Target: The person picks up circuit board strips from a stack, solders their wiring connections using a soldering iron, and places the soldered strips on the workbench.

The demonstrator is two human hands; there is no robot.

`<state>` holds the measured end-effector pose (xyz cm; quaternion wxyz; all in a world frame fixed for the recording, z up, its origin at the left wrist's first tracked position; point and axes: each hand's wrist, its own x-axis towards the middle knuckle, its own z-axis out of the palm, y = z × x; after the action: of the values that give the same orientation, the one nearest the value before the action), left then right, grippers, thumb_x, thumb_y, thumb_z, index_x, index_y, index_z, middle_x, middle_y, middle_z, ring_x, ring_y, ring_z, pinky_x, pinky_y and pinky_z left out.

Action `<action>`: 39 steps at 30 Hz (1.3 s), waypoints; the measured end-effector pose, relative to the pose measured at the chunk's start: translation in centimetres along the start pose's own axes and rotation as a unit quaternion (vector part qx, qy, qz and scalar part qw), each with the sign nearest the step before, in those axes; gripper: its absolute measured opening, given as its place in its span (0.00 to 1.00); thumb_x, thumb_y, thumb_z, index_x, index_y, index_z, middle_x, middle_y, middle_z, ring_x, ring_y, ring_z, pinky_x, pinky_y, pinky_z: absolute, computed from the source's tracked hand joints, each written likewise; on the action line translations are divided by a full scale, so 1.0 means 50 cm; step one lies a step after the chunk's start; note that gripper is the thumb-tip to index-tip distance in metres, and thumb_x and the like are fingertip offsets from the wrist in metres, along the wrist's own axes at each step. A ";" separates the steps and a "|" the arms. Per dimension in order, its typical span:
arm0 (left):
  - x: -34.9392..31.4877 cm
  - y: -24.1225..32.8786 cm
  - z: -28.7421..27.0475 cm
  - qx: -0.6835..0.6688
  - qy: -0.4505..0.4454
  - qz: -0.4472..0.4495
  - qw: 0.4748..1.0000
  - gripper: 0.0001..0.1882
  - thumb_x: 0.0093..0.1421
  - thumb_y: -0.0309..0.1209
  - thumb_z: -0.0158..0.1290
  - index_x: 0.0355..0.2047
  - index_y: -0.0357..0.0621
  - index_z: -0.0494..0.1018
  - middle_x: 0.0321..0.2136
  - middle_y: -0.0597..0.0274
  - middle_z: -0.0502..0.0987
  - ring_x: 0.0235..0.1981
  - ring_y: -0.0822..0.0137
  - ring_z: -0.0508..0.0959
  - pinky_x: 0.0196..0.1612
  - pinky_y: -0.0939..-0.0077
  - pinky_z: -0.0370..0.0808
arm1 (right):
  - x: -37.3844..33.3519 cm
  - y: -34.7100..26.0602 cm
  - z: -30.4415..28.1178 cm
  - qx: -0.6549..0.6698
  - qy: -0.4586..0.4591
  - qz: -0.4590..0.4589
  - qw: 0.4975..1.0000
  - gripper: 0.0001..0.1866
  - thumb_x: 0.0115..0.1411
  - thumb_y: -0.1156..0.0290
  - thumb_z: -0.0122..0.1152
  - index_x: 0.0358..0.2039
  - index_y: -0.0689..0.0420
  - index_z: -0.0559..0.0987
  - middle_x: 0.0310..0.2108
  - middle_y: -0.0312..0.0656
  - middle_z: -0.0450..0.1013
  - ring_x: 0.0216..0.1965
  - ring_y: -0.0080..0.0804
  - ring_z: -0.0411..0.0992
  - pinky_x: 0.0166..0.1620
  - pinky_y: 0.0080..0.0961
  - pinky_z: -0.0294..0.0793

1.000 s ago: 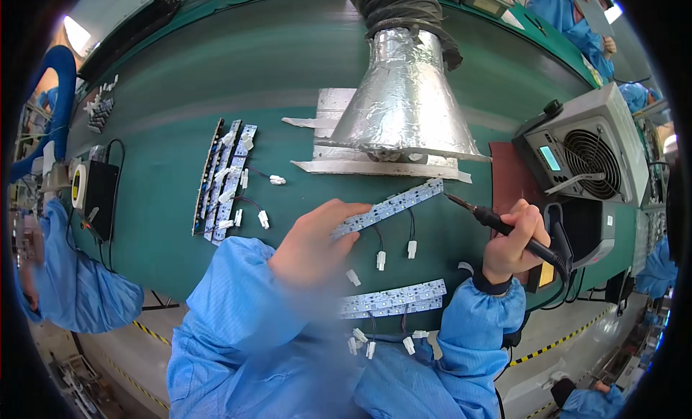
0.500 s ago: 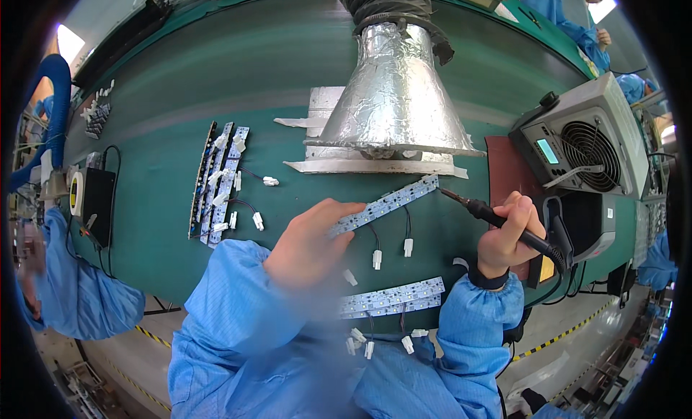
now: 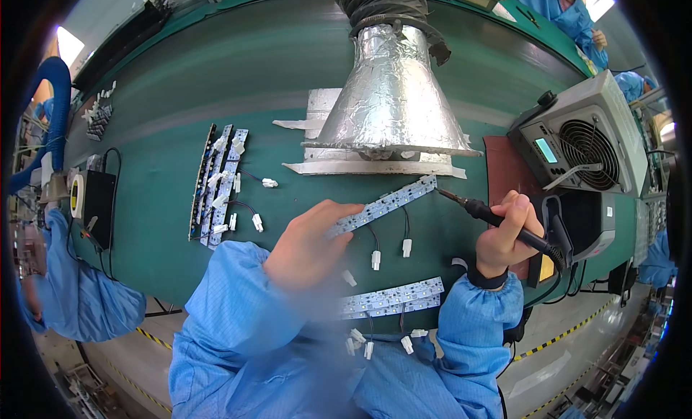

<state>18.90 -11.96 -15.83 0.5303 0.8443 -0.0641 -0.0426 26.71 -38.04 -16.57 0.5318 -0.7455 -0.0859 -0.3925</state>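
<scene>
My left hand (image 3: pixel 310 247) grips the near left end of a white LED circuit board strip (image 3: pixel 395 203), thumb and fingers closed on its edges. The strip slants up to the right, and two dark leads with white connectors (image 3: pixel 406 247) hang from it. In my right hand (image 3: pixel 510 235) is a black-handled soldering iron (image 3: pixel 481 211), held like a pen. Its tip points left, right beside the strip's far right end; whether it touches cannot be made out. Closer to me, a small stack of similar strips (image 3: pixel 393 298) lies on the green mat, its left part behind my blurred sleeve.
A foil-covered fume hood (image 3: pixel 396 95) stands just beyond the strip. More board strips (image 3: pixel 220 185) with wired connectors lie at left, near a black box (image 3: pixel 92 206). On the right are a grey machine with a fan (image 3: pixel 584 141) and a dark soldering stand (image 3: pixel 551 217). Co-workers' blue sleeves show at the edges.
Very little differs. The whole view has shifted slightly, and both hands keep their hold on the strip and the soldering iron.
</scene>
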 end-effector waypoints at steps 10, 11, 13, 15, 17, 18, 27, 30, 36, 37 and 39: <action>-0.021 -0.012 0.002 0.083 0.027 0.107 0.990 0.19 0.58 0.23 0.56 0.52 0.37 0.73 0.41 0.46 0.77 0.41 0.45 0.78 0.45 0.62 0.76 | 0.033 0.007 -0.032 0.064 0.107 0.071 0.990 0.21 0.67 0.70 0.49 0.16 0.62 0.67 0.17 0.38 0.64 0.21 0.24 0.61 0.27 0.20 0.60; -0.027 -0.003 0.001 0.090 0.027 0.106 0.990 0.20 0.58 0.23 0.56 0.52 0.37 0.73 0.41 0.46 0.77 0.40 0.45 0.78 0.44 0.62 0.76 | 0.029 0.023 -0.038 0.056 0.110 0.064 0.990 0.21 0.68 0.70 0.49 0.17 0.62 0.68 0.18 0.38 0.65 0.22 0.24 0.61 0.27 0.20 0.61; -0.064 0.023 -0.016 0.112 0.041 0.099 0.988 0.22 0.58 0.23 0.57 0.54 0.38 0.72 0.38 0.47 0.77 0.37 0.47 0.79 0.41 0.63 0.77 | 0.028 0.015 -0.041 0.057 0.098 0.067 0.991 0.21 0.68 0.69 0.49 0.17 0.62 0.67 0.19 0.38 0.65 0.23 0.25 0.63 0.30 0.21 0.63; -0.119 0.063 -0.045 0.111 0.056 0.059 0.990 0.22 0.58 0.23 0.57 0.54 0.37 0.72 0.38 0.47 0.77 0.37 0.48 0.79 0.41 0.64 0.77 | 0.030 0.028 -0.053 0.054 0.094 0.045 0.993 0.21 0.68 0.69 0.49 0.17 0.62 0.67 0.20 0.38 0.66 0.25 0.25 0.64 0.33 0.22 0.64; -0.180 0.069 -0.075 0.119 0.088 0.022 0.989 0.22 0.57 0.23 0.59 0.52 0.34 0.72 0.39 0.49 0.79 0.37 0.56 0.81 0.41 0.69 0.77 | 0.026 0.031 -0.056 0.074 0.094 0.056 0.991 0.21 0.69 0.69 0.49 0.17 0.62 0.67 0.20 0.38 0.65 0.25 0.25 0.64 0.33 0.22 0.64; -0.210 0.059 -0.094 0.096 0.115 0.021 0.989 0.21 0.56 0.23 0.59 0.51 0.33 0.73 0.41 0.50 0.79 0.38 0.59 0.81 0.42 0.71 0.76 | 0.027 0.028 -0.057 0.085 0.088 0.056 0.991 0.21 0.69 0.69 0.49 0.17 0.62 0.67 0.20 0.38 0.65 0.25 0.25 0.64 0.33 0.22 0.64; -0.220 -0.163 -0.287 0.038 0.382 -0.045 0.922 0.16 0.64 0.26 0.52 0.52 0.37 0.73 0.45 0.59 0.77 0.41 0.71 0.75 0.43 0.79 0.72 | 0.025 0.007 -0.036 0.073 0.077 0.082 0.991 0.21 0.69 0.68 0.49 0.18 0.62 0.69 0.20 0.38 0.66 0.25 0.24 0.64 0.32 0.21 0.63; -0.188 -0.206 -0.293 0.151 0.358 -0.044 0.920 0.16 0.63 0.22 0.51 0.52 0.38 0.74 0.51 0.60 0.73 0.47 0.68 0.74 0.50 0.75 0.72 | 0.019 0.025 -0.046 0.067 0.086 0.069 0.992 0.22 0.69 0.67 0.49 0.18 0.62 0.69 0.20 0.38 0.67 0.25 0.24 0.64 0.32 0.22 0.63; -0.210 -0.193 -0.318 0.135 0.190 -0.038 0.972 0.23 0.62 0.20 0.50 0.59 0.37 0.69 0.58 0.53 0.70 0.60 0.58 0.69 0.64 0.70 0.62 | 0.014 0.036 -0.047 0.100 0.102 0.110 0.984 0.20 0.68 0.69 0.51 0.18 0.64 0.72 0.21 0.38 0.69 0.26 0.25 0.67 0.34 0.24 0.67; -0.221 -0.180 -0.323 0.151 0.166 -0.035 0.974 0.27 0.61 0.20 0.50 0.62 0.37 0.65 0.63 0.51 0.66 0.66 0.57 0.63 0.68 0.69 0.56 | 0.019 0.030 -0.046 0.090 0.095 0.096 0.987 0.19 0.67 0.71 0.52 0.18 0.65 0.72 0.21 0.39 0.70 0.26 0.25 0.67 0.35 0.24 0.68; -0.250 -0.139 -0.322 0.189 0.136 -0.023 0.972 0.34 0.57 0.27 0.57 0.65 0.40 0.62 0.66 0.49 0.61 0.70 0.54 0.57 0.70 0.64 0.53 | 0.024 0.013 -0.036 0.090 0.093 0.099 0.987 0.20 0.67 0.71 0.53 0.18 0.66 0.73 0.21 0.40 0.71 0.26 0.25 0.67 0.34 0.23 0.67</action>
<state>9.25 7.29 -15.06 0.3639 0.9284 0.0209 0.0730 27.00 -40.22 -16.01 0.6387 -0.6595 0.0035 -0.3965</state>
